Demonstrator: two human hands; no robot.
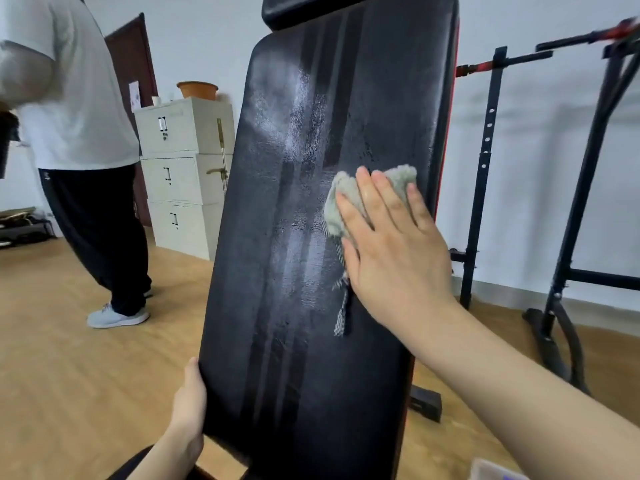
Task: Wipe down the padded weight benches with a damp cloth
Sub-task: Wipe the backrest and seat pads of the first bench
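Right hand (391, 244), grip spread flat, presses fluffy grey cloth (346, 199) on black padded bench (294, 271); left hand (190, 400) clasps its edge; unpinched, cloth may slip.

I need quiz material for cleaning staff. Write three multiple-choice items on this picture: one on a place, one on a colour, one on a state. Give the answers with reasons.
1. Where on the bench pad does the cloth lie?
A. At its lower left corner
B. Near its right edge, about halfway up
C. On the floor

2. What colour is the cloth?
A. Bright yellow
B. Dark blue
C. Pale grey

3. What is the left hand doing?
A. Gripping the pad's lower left edge
B. Hanging free
C. Holding a spray bottle

Answers:
1 B: the right hand presses it flat there, close to the right edge.
2 C: pale grey fluff shows round that hand.
3 A: it curls round the pad's edge low on the left.
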